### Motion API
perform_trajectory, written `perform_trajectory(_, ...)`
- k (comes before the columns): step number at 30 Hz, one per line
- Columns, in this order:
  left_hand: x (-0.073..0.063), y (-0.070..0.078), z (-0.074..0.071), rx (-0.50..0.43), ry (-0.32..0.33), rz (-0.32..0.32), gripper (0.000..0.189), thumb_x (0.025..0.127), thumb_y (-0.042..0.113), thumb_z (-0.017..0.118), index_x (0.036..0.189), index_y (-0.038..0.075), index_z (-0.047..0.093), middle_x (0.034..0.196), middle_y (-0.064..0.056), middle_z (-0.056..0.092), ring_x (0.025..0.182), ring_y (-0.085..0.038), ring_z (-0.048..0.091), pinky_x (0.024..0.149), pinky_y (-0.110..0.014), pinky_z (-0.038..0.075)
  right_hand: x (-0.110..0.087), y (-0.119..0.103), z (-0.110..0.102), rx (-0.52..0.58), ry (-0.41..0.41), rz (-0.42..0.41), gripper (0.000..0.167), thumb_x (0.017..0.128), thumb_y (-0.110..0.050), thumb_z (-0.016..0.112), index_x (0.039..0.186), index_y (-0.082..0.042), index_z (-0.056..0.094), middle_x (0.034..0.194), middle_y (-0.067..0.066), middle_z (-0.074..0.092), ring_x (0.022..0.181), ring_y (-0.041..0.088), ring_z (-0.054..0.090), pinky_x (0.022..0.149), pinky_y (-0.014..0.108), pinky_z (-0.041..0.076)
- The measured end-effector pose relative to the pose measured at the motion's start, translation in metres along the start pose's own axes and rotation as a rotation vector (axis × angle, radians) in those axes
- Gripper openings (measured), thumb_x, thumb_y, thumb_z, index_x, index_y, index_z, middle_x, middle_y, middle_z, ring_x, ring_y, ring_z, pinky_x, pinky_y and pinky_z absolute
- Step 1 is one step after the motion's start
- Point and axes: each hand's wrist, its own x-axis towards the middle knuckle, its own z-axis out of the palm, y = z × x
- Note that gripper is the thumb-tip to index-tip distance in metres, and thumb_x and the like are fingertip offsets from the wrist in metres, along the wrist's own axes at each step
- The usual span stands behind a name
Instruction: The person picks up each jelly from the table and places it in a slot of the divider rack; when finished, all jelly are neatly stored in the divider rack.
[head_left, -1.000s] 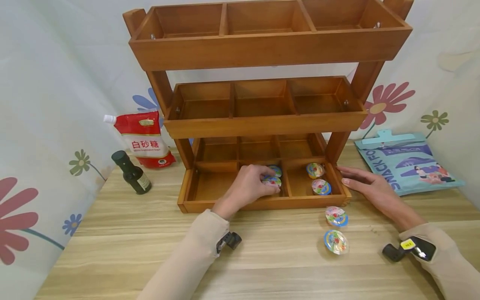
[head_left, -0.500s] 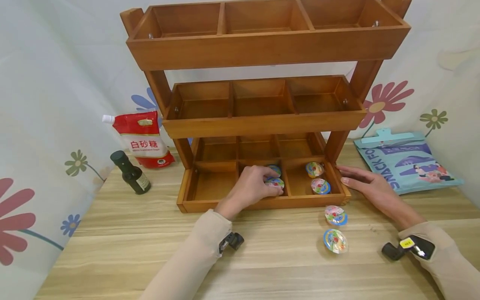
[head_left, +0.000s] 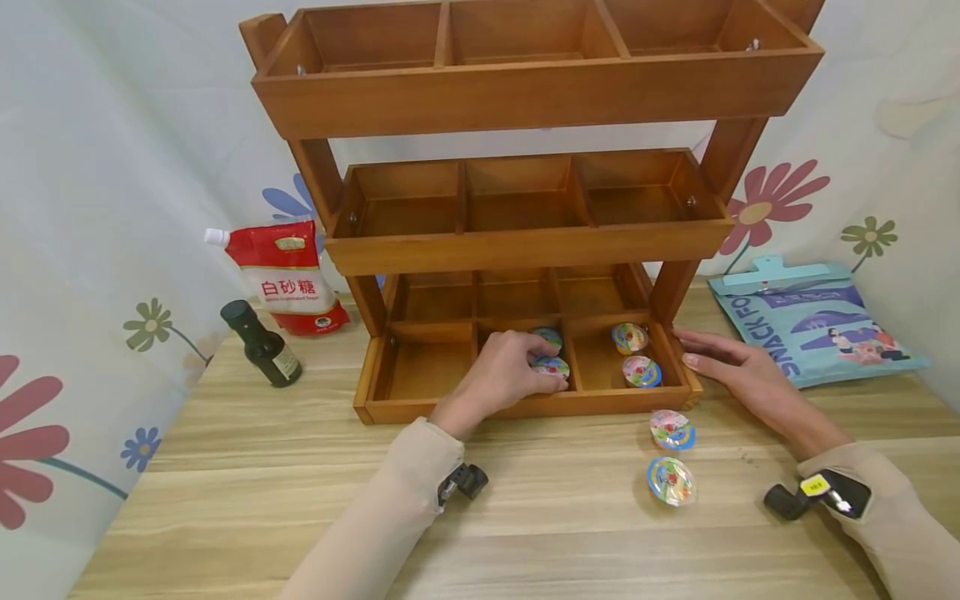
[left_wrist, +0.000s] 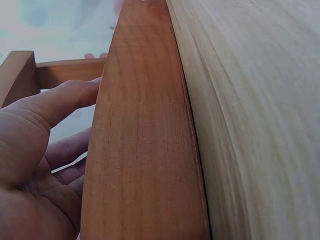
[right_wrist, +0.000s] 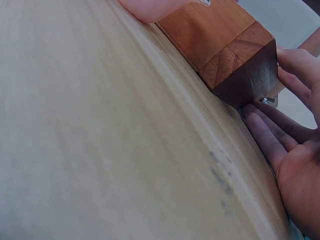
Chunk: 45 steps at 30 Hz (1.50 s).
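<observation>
My left hand [head_left: 501, 373] reaches into the front middle compartment of the wooden rack's bottom tier [head_left: 420, 412]. Its thumb and fingers pinch a jelly cup [head_left: 553, 367] with a printed lid, low in that compartment. Just behind sits another jelly cup [head_left: 550, 336], partly covered by the fingers. In the left wrist view the tier's front board hides the cup and the fingertips. My right hand [head_left: 731, 371] rests its extended fingers against the rack's right side, low by the tabletop; the right wrist view shows these fingers [right_wrist: 270, 135] at the wooden end.
Two jelly cups [head_left: 642, 372] lie in the right front compartment. On the table before the rack are two more jelly cups [head_left: 672, 482]. A red-and-white sugar pouch [head_left: 288, 283] and dark bottle [head_left: 262, 346] stand left; a blue snack bag [head_left: 821, 329] lies right.
My left hand has shifted slightly right with the jelly cup, within the middle compartment, and then stayed there. The right hand keeps its place at the rack's side.
</observation>
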Motion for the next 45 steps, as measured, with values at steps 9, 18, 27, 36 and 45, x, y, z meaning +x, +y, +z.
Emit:
perform_trajectory(9,0.002,-0.005,0.001,-0.021,-0.011,-0.010,0.039,0.086,0.028,0.091,0.119,0.009,0.081,0.100,0.003,0.076,0.089,-0.011,0.067,0.075,-0.026,0.055,-0.001,-0.001,-0.001,-0.018,-0.003,0.012,0.058,0.106,-0.043,0.066,0.158,-0.019,0.054,0.155,0.011,0.056,0.126,-0.004,0.048,0.095,0.011,0.040)
perform_trajectory(18,0.004,-0.009,0.003,-0.028,-0.018,-0.025,0.040,0.088,0.029,0.090,0.122,0.009,0.080,0.107,0.001,0.077,0.094,-0.012,0.068,0.079,-0.028,0.056,0.001,0.001,-0.001,0.034,-0.002,-0.016,0.055,0.106,-0.038,0.067,0.157,-0.018,0.056,0.153,-0.001,0.057,0.125,-0.006,0.050,0.094,0.009,0.041)
perform_trajectory(27,0.004,-0.011,0.004,-0.013,-0.023,-0.024,0.037,0.089,0.028,0.089,0.121,0.011,0.081,0.113,0.001,0.078,0.095,-0.013,0.069,0.080,-0.029,0.057,0.001,0.001,-0.001,0.016,0.000,0.001,0.058,0.106,-0.040,0.067,0.158,-0.018,0.055,0.156,0.006,0.055,0.125,-0.007,0.049,0.094,0.008,0.040)
perform_trajectory(36,0.005,-0.010,0.005,-0.011,-0.020,-0.003,0.035,0.089,0.025,0.090,0.119,0.010,0.081,0.115,0.000,0.078,0.094,-0.012,0.070,0.083,-0.028,0.057,0.000,0.000,-0.001,0.016,-0.004,0.011,0.059,0.106,-0.042,0.067,0.158,-0.018,0.054,0.156,0.008,0.055,0.124,-0.008,0.049,0.094,0.008,0.040)
perform_trajectory(45,0.003,-0.010,0.004,-0.024,-0.017,0.010,0.036,0.089,0.024,0.090,0.119,0.008,0.080,0.114,-0.001,0.078,0.094,-0.012,0.072,0.084,-0.028,0.057,0.000,0.000,0.000,0.022,-0.006,0.006,0.058,0.106,-0.041,0.067,0.158,-0.018,0.055,0.154,0.003,0.057,0.124,-0.007,0.049,0.094,0.008,0.041)
